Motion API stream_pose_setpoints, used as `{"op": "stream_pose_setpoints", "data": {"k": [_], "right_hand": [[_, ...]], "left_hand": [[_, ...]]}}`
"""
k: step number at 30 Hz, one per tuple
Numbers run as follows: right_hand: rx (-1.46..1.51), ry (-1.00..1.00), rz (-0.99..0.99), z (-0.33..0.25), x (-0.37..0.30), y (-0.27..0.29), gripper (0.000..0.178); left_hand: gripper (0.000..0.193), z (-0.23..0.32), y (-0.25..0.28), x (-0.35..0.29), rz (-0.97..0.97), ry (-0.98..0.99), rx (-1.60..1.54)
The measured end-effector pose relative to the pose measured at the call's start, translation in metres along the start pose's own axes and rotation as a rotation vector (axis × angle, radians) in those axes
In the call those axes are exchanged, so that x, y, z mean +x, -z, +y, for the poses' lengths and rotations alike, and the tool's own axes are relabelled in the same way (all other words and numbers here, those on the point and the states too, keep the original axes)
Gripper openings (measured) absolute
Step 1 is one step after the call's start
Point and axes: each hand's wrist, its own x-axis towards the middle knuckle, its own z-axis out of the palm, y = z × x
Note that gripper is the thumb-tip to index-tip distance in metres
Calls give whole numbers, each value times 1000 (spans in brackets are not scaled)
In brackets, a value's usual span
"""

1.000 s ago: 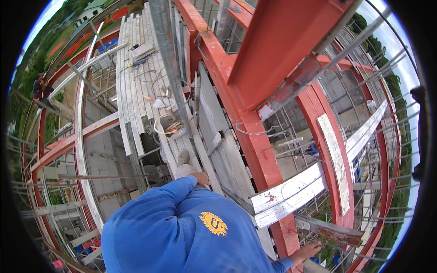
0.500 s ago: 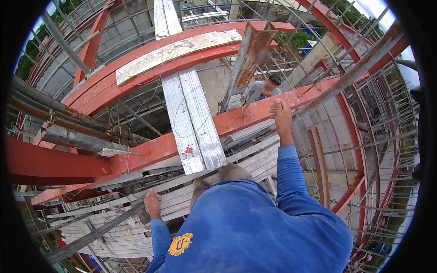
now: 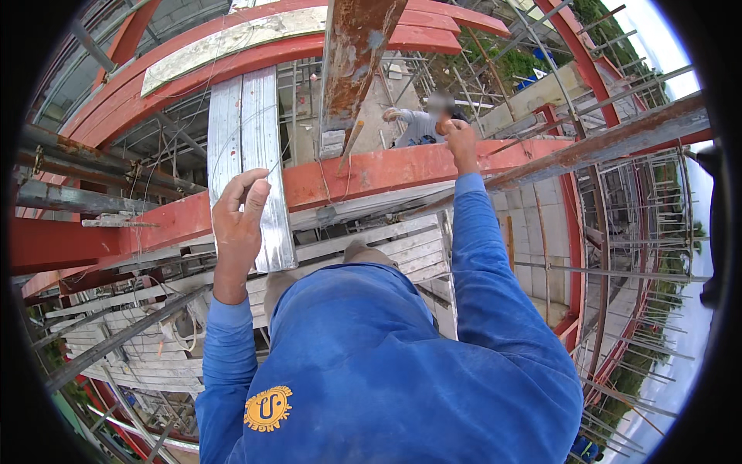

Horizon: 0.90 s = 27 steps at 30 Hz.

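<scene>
My left hand (image 3: 239, 220) is raised over the near part of a silvery metal plank (image 3: 226, 131), thumb and fingers apart and holding nothing. Whether it touches the plank I cannot tell. Ahead on the right, my right hand (image 3: 462, 145) is closed, its fingers curled together at the red steel beam (image 3: 379, 179). What those fingers hold, if anything, is hidden. A rusty steel column (image 3: 354, 69) rises between and beyond my hands. Beside its lower end, a short rusty rod (image 3: 352, 143) leans by the beam.
Below the beam, a person in a grey sleeve (image 3: 417, 124) reaches out an arm. A rusty pipe (image 3: 603, 151) slants in from the right. White boards (image 3: 410, 251) form a platform beneath me. Scaffold poles (image 3: 127, 332) and gaps surround it.
My left hand has risen from the lower left to over the plank. My right hand stays closed near the beam. My view has shifted, and the person beyond now stretches out an arm.
</scene>
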Motion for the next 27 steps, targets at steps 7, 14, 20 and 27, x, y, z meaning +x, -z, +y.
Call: {"op": "stream_pose_setpoints", "data": {"k": [7,14,20,27], "right_hand": [[-723,178,-127,59,124,-29,54],[-391,-137,-227,96,179,-83,80],[-470,-186,-786,77,204,-132,83],[-886,96,-1033,41,183,-207,75]], "left_hand": [[54,57,-113,40,-44,-206,328],[51,39,-149,36,-112,39,371],[53,36,-135,14,-22,199,462],[43,13,-112,-56,37,374,510]]}}
